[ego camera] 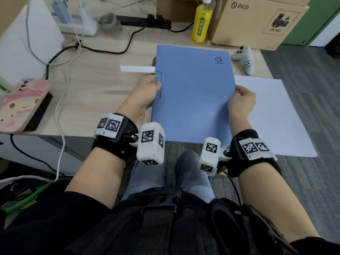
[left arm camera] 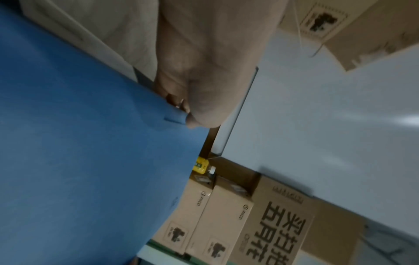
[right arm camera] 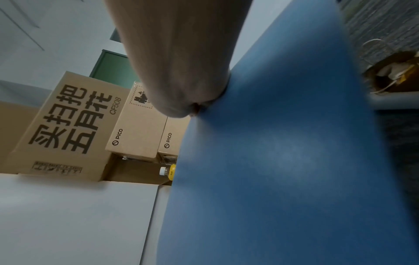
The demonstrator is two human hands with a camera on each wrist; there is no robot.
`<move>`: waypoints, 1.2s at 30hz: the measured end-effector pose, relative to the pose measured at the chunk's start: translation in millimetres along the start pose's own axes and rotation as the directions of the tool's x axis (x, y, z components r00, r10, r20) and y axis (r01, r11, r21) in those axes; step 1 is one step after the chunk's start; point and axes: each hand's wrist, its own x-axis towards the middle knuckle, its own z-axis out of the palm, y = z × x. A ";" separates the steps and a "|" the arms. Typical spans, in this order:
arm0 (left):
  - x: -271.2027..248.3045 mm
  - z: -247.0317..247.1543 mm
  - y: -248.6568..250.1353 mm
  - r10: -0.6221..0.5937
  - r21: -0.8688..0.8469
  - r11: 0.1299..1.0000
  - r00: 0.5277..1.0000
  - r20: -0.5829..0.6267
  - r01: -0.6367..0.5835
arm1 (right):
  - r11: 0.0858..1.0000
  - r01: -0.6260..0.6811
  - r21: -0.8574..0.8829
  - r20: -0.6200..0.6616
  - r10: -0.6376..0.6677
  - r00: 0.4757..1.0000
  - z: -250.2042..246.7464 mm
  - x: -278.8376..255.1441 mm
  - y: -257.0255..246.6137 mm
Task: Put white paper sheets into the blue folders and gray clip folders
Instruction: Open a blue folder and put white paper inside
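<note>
Head view, centre of frame: one blue folder, closed, printed at its upper right corner with a small smiling mark over the word "FOLDER". Its near edge overhangs the front edge of the wooden desk. The left hand pinches the folder's left edge, thumb on top at a small tab; the left wrist view shows the fingers curled against that edge. The right hand grips the right edge, fingers curled round it. A gray edge, perhaps another folder, peeks out beneath at the upper left corner; what it is cannot be told.

Right of the folder: white paper sheets, partly under the folder's right side, their right and near edges projecting past the desk over gray carpet. Left of the folder: a narrow white paper strip, one end tucked beneath it.

Upper frame: yellow drink bottle, green label with Chinese characters too small to read; cardboard box marked "PICO" and "UN 3481". White controller with a handwritten sticker, upper right of the folder. Wrist views show another carton reading "CF508" beside large Chinese print.

Left side: black and white cables and a pink patterned case at the desk's left front edge. Bare desk lies between the cables and the folder.
</note>
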 end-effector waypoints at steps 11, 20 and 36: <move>21.2 29.7 -26.5 0.029 -0.040 0.998 0.962 -0.271 -0.041 | 0.967 0.104 -0.232 0.168 -0.066 0.984 -27.4 5.0 -2.5; 12.3 44.4 -15.1 -0.001 0.016 1.000 0.922 -0.388 0.008 | 0.980 -0.087 0.180 0.299 0.030 0.954 -59.3 0.8 -14.6; -0.2 44.6 -2.7 0.050 0.134 0.990 0.998 0.023 -0.053 | 0.684 -0.197 0.702 0.466 -0.232 0.854 -55.2 -22.2 -50.5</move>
